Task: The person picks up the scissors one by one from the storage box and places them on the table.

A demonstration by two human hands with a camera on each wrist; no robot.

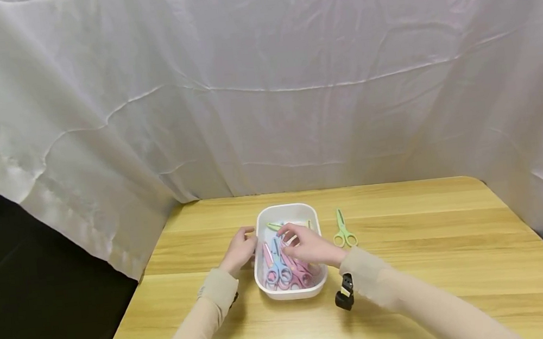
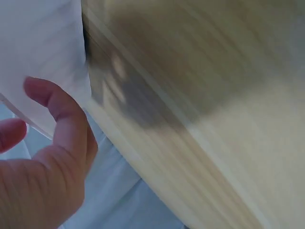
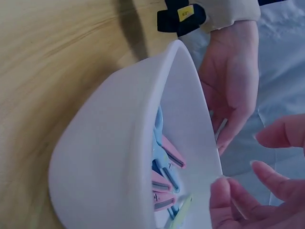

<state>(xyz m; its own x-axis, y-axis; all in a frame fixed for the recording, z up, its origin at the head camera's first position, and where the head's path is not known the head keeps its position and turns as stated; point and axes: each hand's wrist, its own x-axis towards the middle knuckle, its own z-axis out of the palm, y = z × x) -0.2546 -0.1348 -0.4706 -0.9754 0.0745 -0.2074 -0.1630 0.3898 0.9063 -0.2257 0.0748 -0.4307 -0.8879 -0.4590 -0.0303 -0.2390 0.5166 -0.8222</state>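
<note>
Wooden table (image 1: 430, 241), and on it a white tub (image 1: 295, 294) of scissors (image 1: 278, 265).
The tub looks light and stiff, easiest by its rim (image 1: 285, 206); the left hand (image 1: 239, 252), relaxed, is beside it, contact unclear. The right hand (image 1: 312, 246), fingers parted and gripping nothing, screens some scissors inside, probably light, smooth, best taken by handle loops (image 1: 286, 280). Green scissors (image 1: 343, 230) lie right of the tub.

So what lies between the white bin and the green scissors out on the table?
In the head view, bare tabletop separates the white bin from the blades of the green scissors; nearer the handles, the right hand passes over the gap.
</note>
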